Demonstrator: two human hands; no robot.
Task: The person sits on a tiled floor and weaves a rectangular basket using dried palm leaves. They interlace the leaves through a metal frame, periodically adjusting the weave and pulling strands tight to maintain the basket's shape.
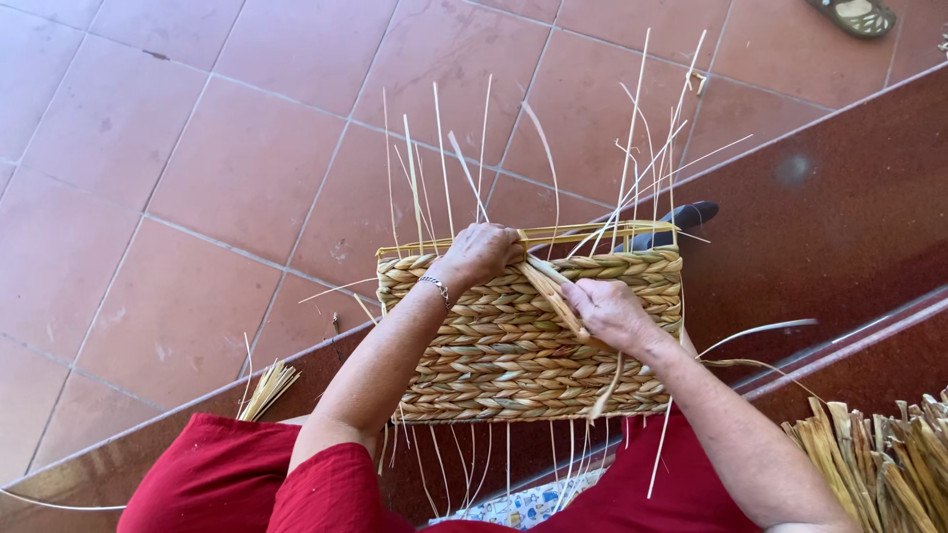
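I saw no packages, labels, signs or screens anywhere in my view.

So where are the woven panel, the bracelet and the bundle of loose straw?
woven panel [504, 355]: head view, on the braided rows below the hands.
bracelet [434, 287]: head view, on the metal band at the left wrist.
bundle of loose straw [884, 459]: head view, on the stalks at the lower right.
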